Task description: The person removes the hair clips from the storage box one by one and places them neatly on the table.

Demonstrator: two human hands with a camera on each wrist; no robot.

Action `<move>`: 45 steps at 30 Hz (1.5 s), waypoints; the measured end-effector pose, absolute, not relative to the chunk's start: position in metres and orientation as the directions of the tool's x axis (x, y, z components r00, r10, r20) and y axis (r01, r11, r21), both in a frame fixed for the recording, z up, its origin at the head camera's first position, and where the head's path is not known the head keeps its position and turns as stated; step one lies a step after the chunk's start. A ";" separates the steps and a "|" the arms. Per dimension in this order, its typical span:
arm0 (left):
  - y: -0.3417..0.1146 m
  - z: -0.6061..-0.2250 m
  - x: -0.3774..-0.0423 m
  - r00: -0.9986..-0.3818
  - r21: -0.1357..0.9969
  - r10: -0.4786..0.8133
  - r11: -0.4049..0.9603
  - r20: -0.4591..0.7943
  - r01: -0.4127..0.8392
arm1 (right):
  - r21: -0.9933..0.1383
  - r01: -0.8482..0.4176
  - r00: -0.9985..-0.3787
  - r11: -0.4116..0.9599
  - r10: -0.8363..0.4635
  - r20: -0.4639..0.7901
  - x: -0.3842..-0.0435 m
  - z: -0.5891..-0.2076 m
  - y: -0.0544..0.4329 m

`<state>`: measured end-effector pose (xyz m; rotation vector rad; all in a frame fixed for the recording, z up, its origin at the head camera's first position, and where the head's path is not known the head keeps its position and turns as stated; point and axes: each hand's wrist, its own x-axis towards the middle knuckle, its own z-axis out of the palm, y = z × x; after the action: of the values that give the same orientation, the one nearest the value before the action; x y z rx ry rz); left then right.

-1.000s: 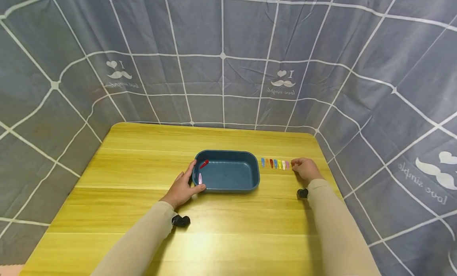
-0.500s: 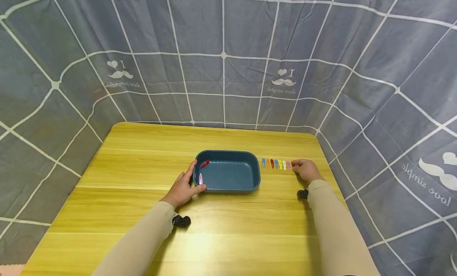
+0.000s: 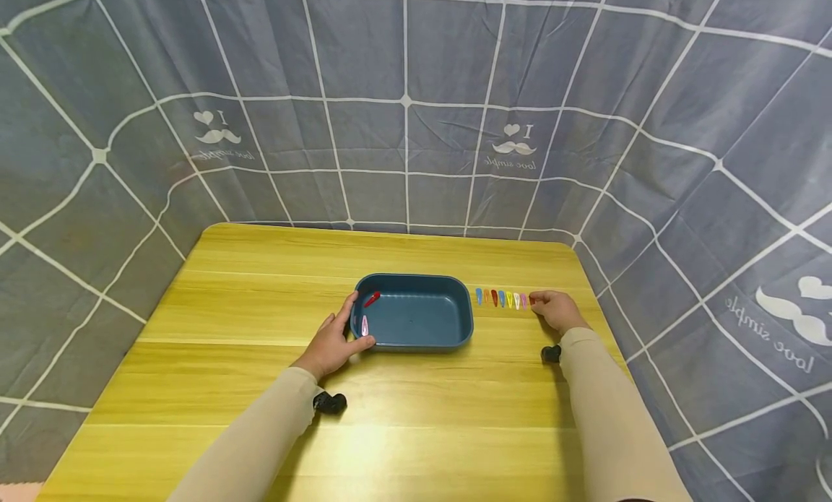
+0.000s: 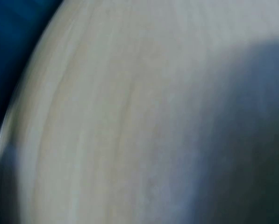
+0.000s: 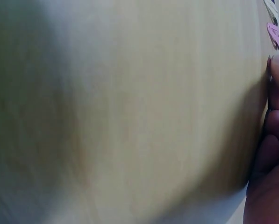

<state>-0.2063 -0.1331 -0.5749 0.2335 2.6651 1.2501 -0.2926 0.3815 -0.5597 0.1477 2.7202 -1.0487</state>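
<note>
My left hand (image 3: 330, 347) rests against the left end of a dark blue rectangular tray (image 3: 416, 344), thumb at the front rim, fingers spread along the side. Inside the tray lie a red hair clip (image 3: 373, 299) and a pink hair clip (image 3: 365, 326). My right hand (image 3: 557, 310) is at the right end of a row of hair clips, its thumb and fingertips pinching a small hair clip, mostly hidden. Nearest to it is a pink hair clip (image 5: 274, 35), then a white hair clip (image 3: 516, 300). In the left wrist view no hand is clearly seen.
The row continues left with a yellow hair clip (image 3: 510, 300), a red hair clip (image 3: 494, 297) and others, up to a blue hair clip (image 3: 479, 296) near the tray's right end. All stands on a wooden table (image 3: 273, 264), with a grey checked curtain (image 3: 364, 133) around it.
Almost nothing differs. Both hands, the tray and the row of hair clips keep their places; the view shifts slightly.
</note>
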 end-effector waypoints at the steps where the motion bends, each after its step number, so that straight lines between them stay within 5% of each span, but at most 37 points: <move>1: -0.133 -0.575 -0.206 -0.970 0.771 0.221 0.634 -0.104 0.062 | -0.649 0.175 -0.970 0.740 0.015 -0.243 -0.292 -0.559 0.381; 45: -0.134 -0.574 -0.206 -0.970 0.771 0.221 0.633 -0.101 0.064 | -0.643 0.166 -0.974 0.747 0.023 -0.225 -0.293 -0.562 0.383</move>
<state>-0.2061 -0.1343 -0.5745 0.2351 2.6677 1.2485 -0.2935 0.3834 -0.5622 0.1502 2.7433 -1.0386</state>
